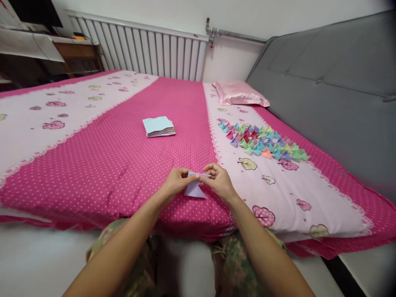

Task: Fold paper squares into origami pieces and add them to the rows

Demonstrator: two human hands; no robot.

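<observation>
Lilac paper, 1 pc., part-folded: was betw. both hands, nr. front edge of pink bedspread. L. hand: thumb & fingers were pinched on paper's top edge. R. hand: thumb & curled fingers gripped same edge, thumbs almost meeting. Paper stack, pale-blue sheet uppermost: lay beyond hands. Folded pcs., asst. colours: stood in rows, R. side, below pink pillow.

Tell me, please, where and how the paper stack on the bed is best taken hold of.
Probably take the near edge of the paper stack, coming from the person's side and pinching top to bottom: it lies flat on the bedspread, that layered edge faces the person, and its sheets look loosely aligned.
</observation>
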